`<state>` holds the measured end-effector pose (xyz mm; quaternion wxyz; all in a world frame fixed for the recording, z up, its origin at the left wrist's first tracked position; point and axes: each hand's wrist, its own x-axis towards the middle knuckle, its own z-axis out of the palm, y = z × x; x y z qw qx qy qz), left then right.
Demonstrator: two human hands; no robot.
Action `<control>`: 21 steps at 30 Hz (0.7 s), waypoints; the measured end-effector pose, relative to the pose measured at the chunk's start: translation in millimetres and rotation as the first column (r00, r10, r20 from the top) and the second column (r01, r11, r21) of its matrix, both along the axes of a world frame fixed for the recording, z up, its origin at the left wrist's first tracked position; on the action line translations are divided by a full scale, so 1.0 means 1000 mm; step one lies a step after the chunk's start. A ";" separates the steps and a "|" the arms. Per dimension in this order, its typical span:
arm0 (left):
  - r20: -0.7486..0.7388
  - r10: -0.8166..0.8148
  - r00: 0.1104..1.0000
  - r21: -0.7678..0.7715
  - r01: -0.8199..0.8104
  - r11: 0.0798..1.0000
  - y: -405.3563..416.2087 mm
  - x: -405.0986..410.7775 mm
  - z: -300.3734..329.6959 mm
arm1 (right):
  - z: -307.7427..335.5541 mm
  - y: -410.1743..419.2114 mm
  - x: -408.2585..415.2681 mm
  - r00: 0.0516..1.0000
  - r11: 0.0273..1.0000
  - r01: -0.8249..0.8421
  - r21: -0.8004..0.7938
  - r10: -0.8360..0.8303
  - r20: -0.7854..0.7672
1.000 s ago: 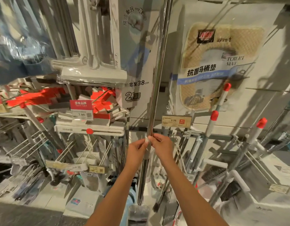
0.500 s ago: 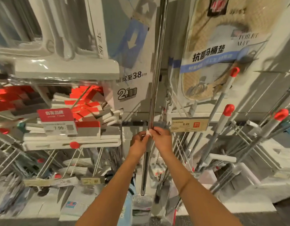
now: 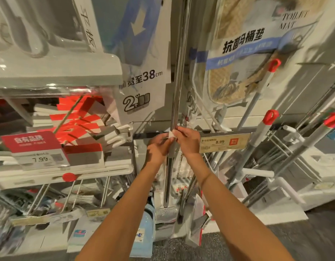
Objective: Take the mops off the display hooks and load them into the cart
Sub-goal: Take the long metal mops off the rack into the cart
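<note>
While both your forearms are reaching up from the bottom of the view, your left hand [image 3: 159, 147] and right hand [image 3: 187, 141] are curling their fingers around the mop's chrome pole [image 3: 177, 87], pinching a small white tag [image 3: 171, 134] between them. The pole is hanging upright before the display wall, just beside the 8.99 price label [image 3: 224, 143].

Mop pole [image 3: 177, 87] upright — price tag [image 3: 224, 143] right of it.

White pegboard wall [image 3: 304, 44] w/ wire hooks, price tags, dark speckled floor [image 3: 304, 238].
</note>
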<state>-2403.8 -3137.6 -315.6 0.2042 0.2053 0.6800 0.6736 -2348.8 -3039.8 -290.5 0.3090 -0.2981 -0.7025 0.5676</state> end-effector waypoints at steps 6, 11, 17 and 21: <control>0.137 -0.073 0.988 0.183 0.047 0.982 0.009 0.000 0.021 | 0.016 0.009 0.004 0.988 0.999 -0.036 0.017 0.038 -0.149; 0.073 -0.089 0.993 0.186 0.075 0.980 0.015 -0.007 0.022 | 0.020 0.013 -0.002 0.980 0.999 -0.041 0.002 0.041 -0.194; 0.059 -0.008 0.998 0.098 0.002 0.995 0.015 -0.017 0.000 | 0.007 0.019 -0.004 0.988 0.994 -0.089 -0.066 0.079 -0.133; 0.043 0.020 0.999 0.067 -0.023 0.998 0.015 -0.028 -0.018 | -0.003 0.022 -0.012 0.992 0.993 -0.108 -0.037 0.106 -0.062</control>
